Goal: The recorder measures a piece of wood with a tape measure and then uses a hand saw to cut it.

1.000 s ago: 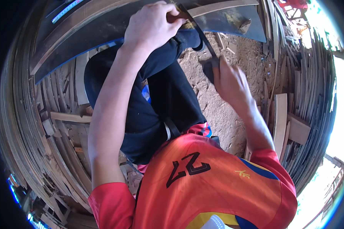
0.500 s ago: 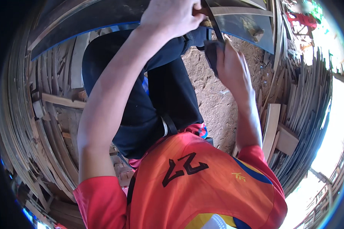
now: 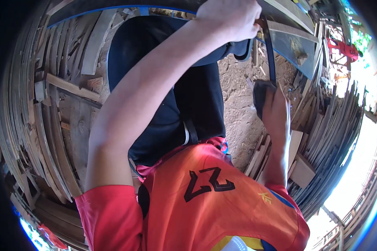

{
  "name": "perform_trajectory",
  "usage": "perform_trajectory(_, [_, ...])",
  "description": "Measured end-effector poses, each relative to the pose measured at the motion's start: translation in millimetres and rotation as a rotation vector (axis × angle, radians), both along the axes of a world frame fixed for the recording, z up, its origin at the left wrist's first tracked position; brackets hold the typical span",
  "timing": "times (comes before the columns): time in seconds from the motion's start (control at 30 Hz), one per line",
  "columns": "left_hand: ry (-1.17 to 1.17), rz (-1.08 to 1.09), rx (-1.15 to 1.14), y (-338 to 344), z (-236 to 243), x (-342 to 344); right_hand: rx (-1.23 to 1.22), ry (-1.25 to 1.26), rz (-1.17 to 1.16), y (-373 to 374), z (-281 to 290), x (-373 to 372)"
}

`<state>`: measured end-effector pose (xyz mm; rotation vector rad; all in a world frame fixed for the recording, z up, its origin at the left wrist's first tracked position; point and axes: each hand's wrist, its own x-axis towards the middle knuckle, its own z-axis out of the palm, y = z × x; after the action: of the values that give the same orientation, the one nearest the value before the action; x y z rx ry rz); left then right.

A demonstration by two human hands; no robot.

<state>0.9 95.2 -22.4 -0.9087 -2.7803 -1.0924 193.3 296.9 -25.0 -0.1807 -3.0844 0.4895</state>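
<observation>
A thin dark strip [image 3: 269, 54], narrow and slightly curved like a blade or band, is held between both hands and runs steeply from the top of the view down toward the right. Its upper end is gripped by the left hand [image 3: 230, 19], which is closed into a fist near the top edge, the fingers curled tightly round it. Its lower end meets a dark pad [image 3: 262, 94] that is pressed under the right hand [image 3: 276, 111]; the fingers of that hand are laid flat and close together over the pad, so that whether the strip itself is clasped there cannot be told. The strip is thus found above the bare earthen ground [image 3: 238, 108], which is littered with wood chips, just to the right of the person's dark-trousered knee [image 3: 176, 62]. An orange and red jersey [image 3: 213, 205] with a dark figure on it is seen in the lower part of the view. Stacks of thin curved wooden slats [image 3: 42, 121] are piled along the left, and more slats [image 3: 335, 125] are leant together on the right. A grey-blue board [image 3: 293, 42] lies beyond the strip at the upper right.
</observation>
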Motion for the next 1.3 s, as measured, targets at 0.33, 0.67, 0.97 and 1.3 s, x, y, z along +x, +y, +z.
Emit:
perform_trajectory(0.33, [-0.011,-0.029,0.035,-10,5,5,-0.034,0.021,0.038,-6,-4,-15])
perform_trajectory(0.67, [-0.027,0.007,-0.02,-4,12,6,0.08,0.04,-0.036,-21,-4,-37])
perform_trajectory(0.97, [0.129,0.003,-0.009,12,-25,-9,0.062,0.058,-0.018,-17,0,-46])
perform_trajectory(1.3, [0.192,-0.017,-0.033,4,-19,-9,0.036,0.113,0.032,-13,3,-20])
